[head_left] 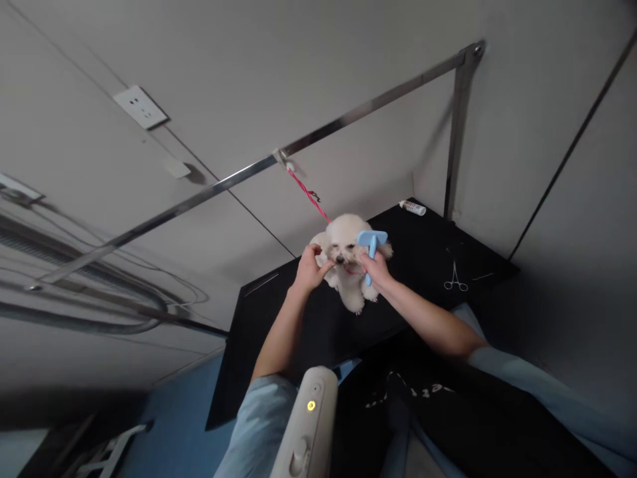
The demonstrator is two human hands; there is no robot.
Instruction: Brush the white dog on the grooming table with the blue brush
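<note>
A small white fluffy dog (351,229) is on the black grooming table, facing me, with a red lead running from it up to the metal bar. My left hand (311,269) is at the side of its muzzle, thumb and fingers curled, seemingly pinching the fur or skin there; what lies between the fingertips is too small to make out. On the other side of the face, my right hand (377,267) is closed round the handle of a light blue slicker brush (372,238). The brush head is beside the dog's eye and ear.
Metal bar (249,171) crosses above the black table (318,332). Scissors (455,279), a thin metal tool (482,276) and a white bottle (413,208) lie on the right. A pale device (311,425) with a yellow light stands near my body. Hoses (99,318) are at left.
</note>
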